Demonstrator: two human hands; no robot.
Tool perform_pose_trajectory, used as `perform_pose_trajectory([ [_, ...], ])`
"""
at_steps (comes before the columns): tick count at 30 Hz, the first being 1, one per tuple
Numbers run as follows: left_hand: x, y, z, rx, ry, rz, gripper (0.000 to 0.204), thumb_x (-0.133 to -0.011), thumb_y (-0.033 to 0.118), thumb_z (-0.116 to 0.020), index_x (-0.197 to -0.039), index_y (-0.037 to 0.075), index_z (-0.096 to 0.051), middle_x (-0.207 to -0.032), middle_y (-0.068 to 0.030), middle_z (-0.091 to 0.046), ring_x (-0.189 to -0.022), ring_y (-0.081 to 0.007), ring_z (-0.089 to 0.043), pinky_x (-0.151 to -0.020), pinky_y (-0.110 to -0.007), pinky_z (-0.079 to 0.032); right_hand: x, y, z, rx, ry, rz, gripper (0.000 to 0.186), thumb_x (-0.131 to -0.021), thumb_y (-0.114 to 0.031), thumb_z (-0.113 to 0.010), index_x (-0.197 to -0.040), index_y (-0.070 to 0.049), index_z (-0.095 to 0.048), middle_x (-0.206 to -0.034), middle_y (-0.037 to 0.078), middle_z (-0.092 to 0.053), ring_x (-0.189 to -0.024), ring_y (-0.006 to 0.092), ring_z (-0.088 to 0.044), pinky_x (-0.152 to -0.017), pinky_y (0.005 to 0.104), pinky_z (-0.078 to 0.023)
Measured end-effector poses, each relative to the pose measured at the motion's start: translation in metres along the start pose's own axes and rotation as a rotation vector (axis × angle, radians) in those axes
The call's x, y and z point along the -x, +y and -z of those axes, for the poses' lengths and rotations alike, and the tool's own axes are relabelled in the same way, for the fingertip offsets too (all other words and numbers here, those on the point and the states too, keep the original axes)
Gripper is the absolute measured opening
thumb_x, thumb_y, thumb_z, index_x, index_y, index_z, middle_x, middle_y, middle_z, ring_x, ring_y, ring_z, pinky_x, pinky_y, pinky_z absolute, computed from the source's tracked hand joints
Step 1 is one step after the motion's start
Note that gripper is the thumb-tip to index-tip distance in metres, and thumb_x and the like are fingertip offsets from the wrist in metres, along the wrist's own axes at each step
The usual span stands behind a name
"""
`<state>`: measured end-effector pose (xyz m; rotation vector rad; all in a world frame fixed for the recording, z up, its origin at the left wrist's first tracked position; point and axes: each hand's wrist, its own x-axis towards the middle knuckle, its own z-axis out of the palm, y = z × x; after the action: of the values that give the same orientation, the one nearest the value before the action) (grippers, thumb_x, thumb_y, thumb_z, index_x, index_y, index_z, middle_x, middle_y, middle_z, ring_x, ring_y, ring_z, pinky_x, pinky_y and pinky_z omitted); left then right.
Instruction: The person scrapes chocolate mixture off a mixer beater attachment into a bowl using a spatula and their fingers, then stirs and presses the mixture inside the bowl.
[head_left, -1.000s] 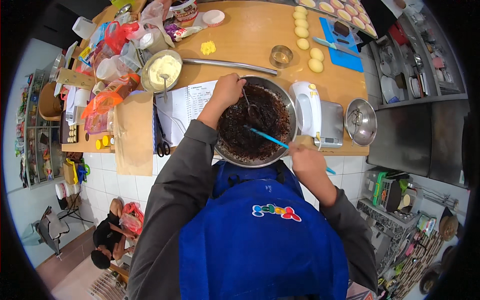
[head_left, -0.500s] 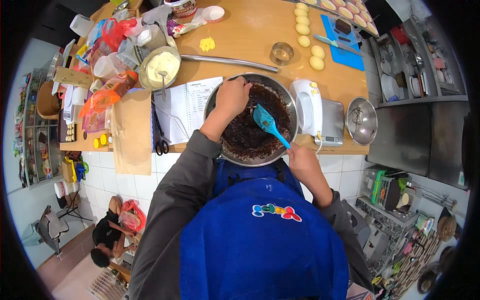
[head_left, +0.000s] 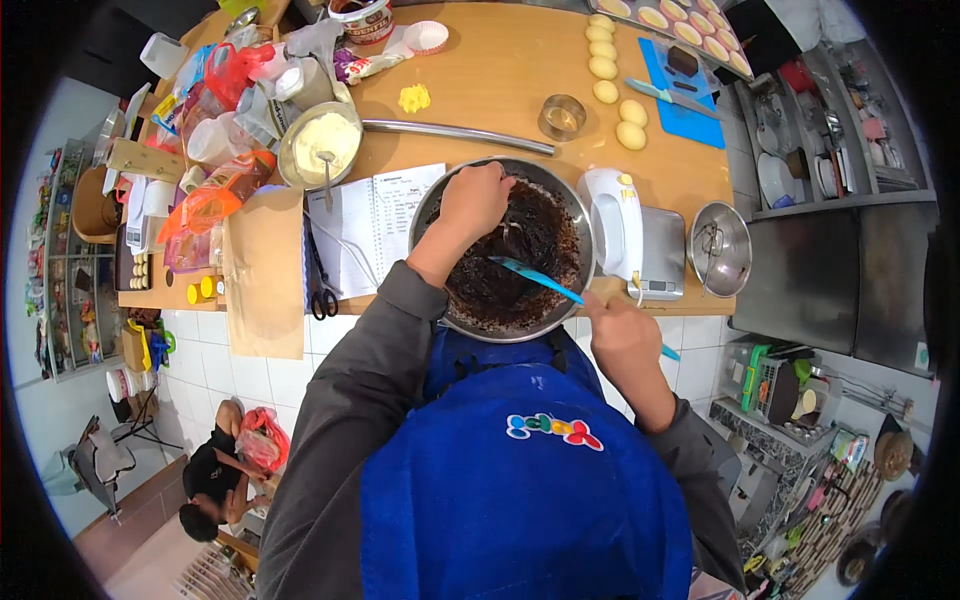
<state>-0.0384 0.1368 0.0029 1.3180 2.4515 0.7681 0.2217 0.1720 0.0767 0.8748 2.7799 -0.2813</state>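
A steel mixing bowl [head_left: 586, 232] with a dark brown, crumbly mixture [head_left: 490, 285] stands at the table's front edge, against my apron. My right hand [head_left: 628, 342], at the bowl's near right side, is closed round the handle of a blue spatula [head_left: 540, 278]. The spatula's blade is turned edge-on and touches the mixture. Over the bowl's upper left part hangs my left hand [head_left: 478, 203], its fingers pinched together. A thin shiny piece shows in the mixture below these fingers; whether they hold it I cannot tell.
Right of the bowl are a white hand mixer [head_left: 612, 222], a scale [head_left: 662, 250] and a steel bowl with a whisk [head_left: 720, 248]. An open notebook [head_left: 385, 215] and a bowl of pale cream [head_left: 325, 147] lie left. Dough balls [head_left: 602, 68] line the back. A person [head_left: 215, 475] sits lower left.
The spatula's blade has turned from its flat face to its edge, and my right hand has moved slightly right and down. My left hand has shifted slightly right over the bowl.
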Motion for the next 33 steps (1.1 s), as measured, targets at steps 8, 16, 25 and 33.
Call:
perform_pose_trajectory([
  [8,-0.001,0.018,0.003,-0.035,-0.08,0.021,0.026,-0.087,0.026,-0.057,-0.082,0.002,-0.061,-0.077,-0.0223,-0.063,-0.076,-0.0404,-0.062,-0.068,-0.049,-0.05,-0.028,0.01,-0.007,0.171,0.094,0.111,0.032,-0.079,-0.011,-0.052,-0.111,-0.01,-0.059,-0.076,0.01,-0.058,-0.068,0.0281,-0.063,-0.056,0.0398,-0.051],
  [16,-0.001,0.018,0.003,-0.038,-0.064,0.017,0.025,-0.086,0.026,-0.058,-0.081,0.001,-0.061,-0.075,-0.022,-0.063,-0.074,-0.0398,-0.063,-0.067,-0.048,-0.05,-0.027,0.017,-0.004,0.104,0.051,0.196,0.031,-0.081,-0.012,-0.051,-0.111,-0.01,-0.058,-0.079,0.011,-0.059,-0.07,0.0284,-0.063,-0.058,0.0407,-0.051],
  [25,-0.001,0.019,0.002,-0.039,-0.042,0.009,0.025,-0.086,0.025,-0.058,-0.079,0.002,-0.061,-0.071,-0.0212,-0.063,-0.072,-0.0389,-0.063,-0.065,-0.048,-0.05,-0.034,0.024,-0.043,0.168,-0.014,0.218,0.027,-0.082,-0.015,-0.051,-0.107,-0.011,-0.059,-0.075,0.01,-0.059,-0.071,0.0286,-0.064,-0.056,0.0426,-0.049],
  [33,-0.003,0.016,0.001,-0.01,-0.054,0.022,0.025,-0.087,0.025,-0.057,-0.082,0.001,-0.062,-0.073,-0.0211,-0.063,-0.073,-0.0388,-0.063,-0.066,-0.048,-0.05,-0.042,0.02,-0.024,0.094,0.004,0.184,0.023,-0.083,-0.016,-0.05,-0.102,-0.011,-0.062,-0.077,0.01,-0.06,-0.069,0.0287,-0.063,-0.057,0.0427,-0.049],
])
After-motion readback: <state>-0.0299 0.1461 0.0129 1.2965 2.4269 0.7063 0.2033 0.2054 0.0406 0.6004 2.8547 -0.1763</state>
